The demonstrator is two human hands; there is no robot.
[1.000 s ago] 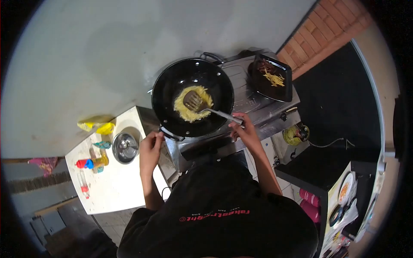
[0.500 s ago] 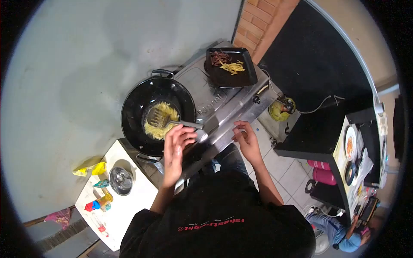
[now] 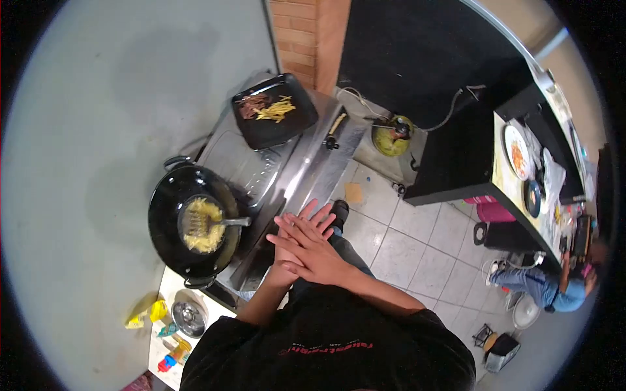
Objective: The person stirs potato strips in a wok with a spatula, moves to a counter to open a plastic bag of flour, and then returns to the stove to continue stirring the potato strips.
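Observation:
My right hand (image 3: 319, 257) lies across my left hand (image 3: 285, 259) in front of my chest, the two touching. Fingers on both hands are stretched out, and neither holds anything. To the left, a black wok (image 3: 163, 225) sits on the stove. Yellow strips of food (image 3: 206, 242) are in its middle, and a slotted spatula (image 3: 228, 222) rests in it with its handle toward my hands. Farther back on the stove top (image 3: 238, 166), a square black plate (image 3: 267, 135) carries dark brown strips (image 3: 253, 105) and yellow strips (image 3: 276, 109).
A white table (image 3: 171, 285) at lower left bears a metal bowl (image 3: 189, 318), a yellow packet (image 3: 158, 311) and bottles. A green gas cylinder (image 3: 392, 140) stands beyond the stove. On the right are a counter (image 3: 499, 140) with plates and a person in blue (image 3: 567, 294).
My hands were apart and have come together, the right over the left. The view has turned and shifted, so the wok and plate appear farther left. The spatula still rests in the wok.

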